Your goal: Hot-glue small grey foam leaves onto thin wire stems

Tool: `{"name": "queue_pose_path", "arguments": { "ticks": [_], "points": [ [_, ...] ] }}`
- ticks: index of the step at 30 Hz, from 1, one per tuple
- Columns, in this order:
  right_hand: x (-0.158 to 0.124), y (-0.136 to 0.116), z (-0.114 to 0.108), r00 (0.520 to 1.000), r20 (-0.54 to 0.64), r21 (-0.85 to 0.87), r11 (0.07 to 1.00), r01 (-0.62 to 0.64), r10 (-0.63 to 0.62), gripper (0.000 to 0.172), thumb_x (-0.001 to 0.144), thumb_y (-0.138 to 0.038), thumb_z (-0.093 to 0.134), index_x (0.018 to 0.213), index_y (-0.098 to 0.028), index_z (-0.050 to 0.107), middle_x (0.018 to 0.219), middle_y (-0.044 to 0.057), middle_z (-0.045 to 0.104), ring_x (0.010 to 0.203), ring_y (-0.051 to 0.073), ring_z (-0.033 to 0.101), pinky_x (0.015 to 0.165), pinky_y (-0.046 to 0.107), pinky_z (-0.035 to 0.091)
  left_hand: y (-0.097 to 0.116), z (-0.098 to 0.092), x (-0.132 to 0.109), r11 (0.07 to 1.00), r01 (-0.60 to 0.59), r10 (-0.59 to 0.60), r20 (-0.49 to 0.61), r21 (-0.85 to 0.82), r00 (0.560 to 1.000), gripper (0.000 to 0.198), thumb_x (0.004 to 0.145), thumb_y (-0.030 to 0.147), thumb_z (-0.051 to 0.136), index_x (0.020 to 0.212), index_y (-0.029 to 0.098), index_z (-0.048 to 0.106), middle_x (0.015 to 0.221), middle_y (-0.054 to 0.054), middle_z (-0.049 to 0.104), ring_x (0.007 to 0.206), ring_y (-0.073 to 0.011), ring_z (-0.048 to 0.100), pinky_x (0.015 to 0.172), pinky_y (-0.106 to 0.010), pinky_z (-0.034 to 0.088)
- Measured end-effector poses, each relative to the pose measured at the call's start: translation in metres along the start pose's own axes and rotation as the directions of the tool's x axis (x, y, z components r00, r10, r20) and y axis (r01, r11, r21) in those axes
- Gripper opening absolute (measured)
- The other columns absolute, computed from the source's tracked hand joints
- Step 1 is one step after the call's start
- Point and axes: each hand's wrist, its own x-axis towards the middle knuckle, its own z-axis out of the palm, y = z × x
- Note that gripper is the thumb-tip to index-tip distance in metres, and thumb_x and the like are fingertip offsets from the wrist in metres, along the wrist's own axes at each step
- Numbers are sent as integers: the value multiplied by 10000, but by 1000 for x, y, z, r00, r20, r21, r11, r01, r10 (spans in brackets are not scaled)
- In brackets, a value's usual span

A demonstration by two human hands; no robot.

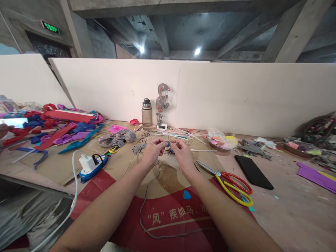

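My left hand [155, 151] and my right hand [181, 154] meet over the cardboard, fingertips closed in a pinch. Between them is a small teal piece [168, 143], gripped from both sides; its exact kind is too small to make out. A length of grey yarn [147, 187] trails from below my hands and curves across the red part of the cardboard [126, 210]. Close to my right forearm lies a blue heart-shaped piece [187, 195]. Scissors [223, 178] with one red and one yellow handle rest on the right, blades slightly apart.
Left stands a blue power strip [93, 168] with a white plug and cable. Grey yarn bundles [118, 137], a bottle [147, 115] and a hanging grey moon ornament [163, 101] are behind. A phone [254, 171] lies right; colourful fabric [70, 122] heaps at left, near another person's hand [4, 129].
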Motion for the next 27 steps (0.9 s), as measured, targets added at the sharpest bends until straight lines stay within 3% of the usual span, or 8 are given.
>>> {"name": "queue_pose_path", "arguments": {
  "ticks": [6, 12, 17, 23, 27],
  "points": [
    [0, -8, -2, 987, 24, 173, 971, -164, 162, 250, 594, -410, 676, 672, -186, 599, 547, -65, 448, 495, 74, 277, 475, 239, 220, 1, 1, 0, 997, 70, -68, 70, -34, 995, 218, 595, 290, 756, 658, 151, 601, 465, 56, 474, 416, -45, 371, 416, -186, 238],
    [6, -2, -13, 988, 20, 136, 979, -155, 154, 195, 584, -368, 642, 637, -188, 587, 559, -60, 483, 497, 75, 305, 481, 242, 224, 2, -6, 4, 988, 130, -146, 268, 79, 952, 269, 648, 334, 783, 784, 119, 696, 551, -12, 615, 467, -72, 512, 462, -191, 378],
    [9, 7, -20, 995, 55, -31, 996, -82, 84, 179, 643, -362, 594, 676, -187, 615, 590, -45, 532, 528, 95, 381, 513, 248, 282, 5, -6, 3, 985, 147, -167, 258, 96, 952, 288, 677, 300, 749, 905, 131, 702, 674, -40, 688, 558, -117, 628, 497, -207, 455],
    [4, 2, -22, 996, 85, -224, 974, 31, -12, 188, 680, -379, 572, 688, -193, 595, 567, -42, 508, 537, 114, 404, 523, 256, 302, 5, -4, 1, 957, 28, -95, 222, 287, 970, 181, 700, 295, 715, 760, 125, 697, 584, -32, 654, 518, -111, 601, 465, -197, 443],
    [0, -2, -22, 991, 104, -285, 952, 111, -84, 229, 734, -414, 574, 720, -190, 620, 573, -42, 478, 556, 121, 387, 539, 263, 298, 1, -5, 4, 962, -29, -19, 174, 272, 985, 180, 689, 300, 724, 673, 139, 646, 534, -16, 630, 453, -90, 542, 451, -194, 427]
  ]
}}
